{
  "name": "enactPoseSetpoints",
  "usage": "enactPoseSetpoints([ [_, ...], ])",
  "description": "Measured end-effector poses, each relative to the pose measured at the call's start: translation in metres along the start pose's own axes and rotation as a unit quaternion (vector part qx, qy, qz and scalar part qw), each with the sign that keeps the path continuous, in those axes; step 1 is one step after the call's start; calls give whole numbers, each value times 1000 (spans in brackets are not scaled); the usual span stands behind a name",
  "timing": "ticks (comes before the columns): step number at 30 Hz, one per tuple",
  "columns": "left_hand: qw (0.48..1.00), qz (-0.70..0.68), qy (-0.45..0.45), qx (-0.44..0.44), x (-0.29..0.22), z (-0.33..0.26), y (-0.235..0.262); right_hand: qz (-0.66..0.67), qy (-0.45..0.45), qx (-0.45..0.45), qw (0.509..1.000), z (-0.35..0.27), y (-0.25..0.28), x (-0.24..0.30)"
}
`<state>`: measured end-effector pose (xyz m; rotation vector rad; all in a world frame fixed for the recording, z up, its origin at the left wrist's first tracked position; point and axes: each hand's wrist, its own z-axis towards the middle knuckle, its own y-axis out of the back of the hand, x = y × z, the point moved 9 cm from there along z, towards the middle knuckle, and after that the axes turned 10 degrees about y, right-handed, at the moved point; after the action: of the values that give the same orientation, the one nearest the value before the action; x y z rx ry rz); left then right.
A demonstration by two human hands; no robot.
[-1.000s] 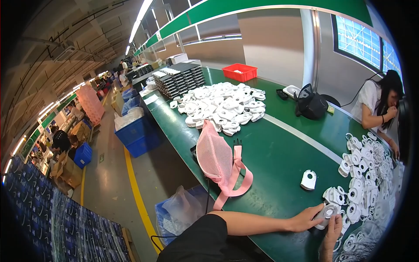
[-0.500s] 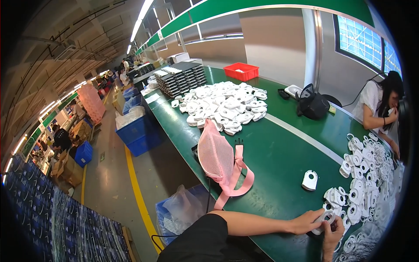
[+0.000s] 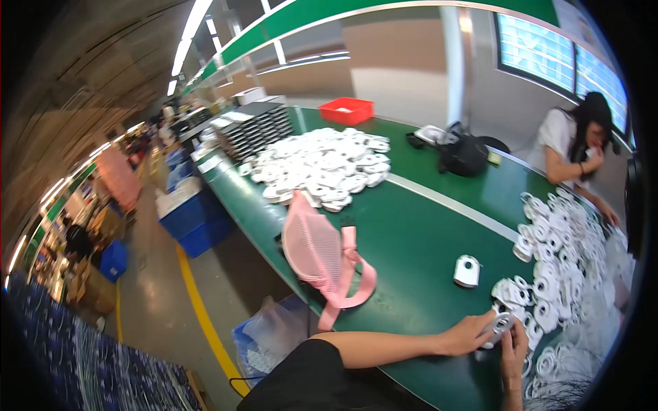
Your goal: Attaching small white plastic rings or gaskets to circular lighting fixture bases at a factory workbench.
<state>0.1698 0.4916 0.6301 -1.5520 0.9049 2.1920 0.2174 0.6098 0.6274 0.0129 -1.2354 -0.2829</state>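
Handling step, I'd say: left hand [image 3: 467, 336] and right hand [image 3: 513, 348] grip one pale ring-topped part [image 3: 503, 322]; next move calls for steadiness

the view, a wide fisheye worn on the head, looks from the near side of the pink bag [image 3: 315, 250], slanting down and along the worktop [image 3: 418, 274]; left hand [image 3: 467, 335] and right hand [image 3: 513, 346] lie near, right of the pink bag, the floor [image 3: 157, 294] left of it.
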Motion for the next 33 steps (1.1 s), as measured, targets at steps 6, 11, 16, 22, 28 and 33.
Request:
enactPoseSetpoints([
  [6, 999, 24, 24, 42, 4, -6, -4, -190, 52, -9, 980, 6, -12, 25],
  [11, 999, 6, 6, 48, 2, -1, -2, -102, 25, 36, 994, 4, -5, 15],
  [16, 999, -1, 7, 50, 10, 6, -5, -71, -12, 56, 996, 0, 2, -4],
  [22, 940, -188, 253, -130, 39, 44, 110, -81, 25, -26, 996, 12, 12, 12],
  [28, 759, -419, 38, -497, 17, 28, 307, -187, 126, -83, 971, 12, 26, 50],
  [33, 936, -61, 108, -329, 17, 53, 253, -318, 234, -108, 913, 11, 32, 72],
])
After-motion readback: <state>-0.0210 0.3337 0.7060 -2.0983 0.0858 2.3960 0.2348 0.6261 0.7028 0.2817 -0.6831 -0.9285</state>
